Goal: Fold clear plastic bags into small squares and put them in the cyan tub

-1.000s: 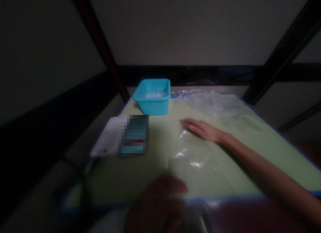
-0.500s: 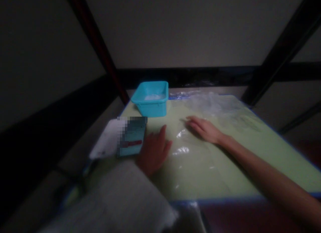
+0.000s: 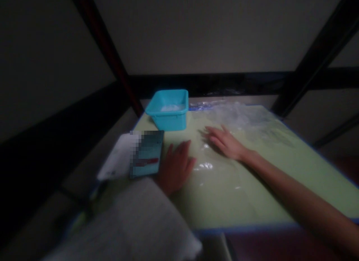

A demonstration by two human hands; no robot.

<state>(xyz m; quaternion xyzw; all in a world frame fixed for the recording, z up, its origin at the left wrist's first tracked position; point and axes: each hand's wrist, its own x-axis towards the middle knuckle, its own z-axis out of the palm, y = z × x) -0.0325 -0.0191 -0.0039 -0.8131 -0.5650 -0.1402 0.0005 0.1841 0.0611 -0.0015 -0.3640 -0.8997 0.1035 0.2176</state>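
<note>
My left hand (image 3: 176,169) is over the table with its fingers apart, palm down, just right of a dark flat panel (image 3: 150,148) with a red mark on it. Farther right, my right hand (image 3: 224,143) is stretched out flat with its fingers spread. Between and under the hands lies a clear plastic sheet or bag (image 3: 210,186), its surface shining in spots. Neither hand grips anything that I can see. Pale grey cloth (image 3: 140,216) hides my left forearm.
A turquoise plastic basin (image 3: 171,121) with something whitish inside stands at the back left of the yellow-green table (image 3: 291,167). Crumpled clear plastic (image 3: 238,117) lies along the back. A white sheet-like item (image 3: 116,160) lies left of the panel. Walls enclose the far side.
My left hand has shifted slightly right, and its fingers have spread wider. My right hand's fingers have fanned out and reach a little farther left and forward.
</note>
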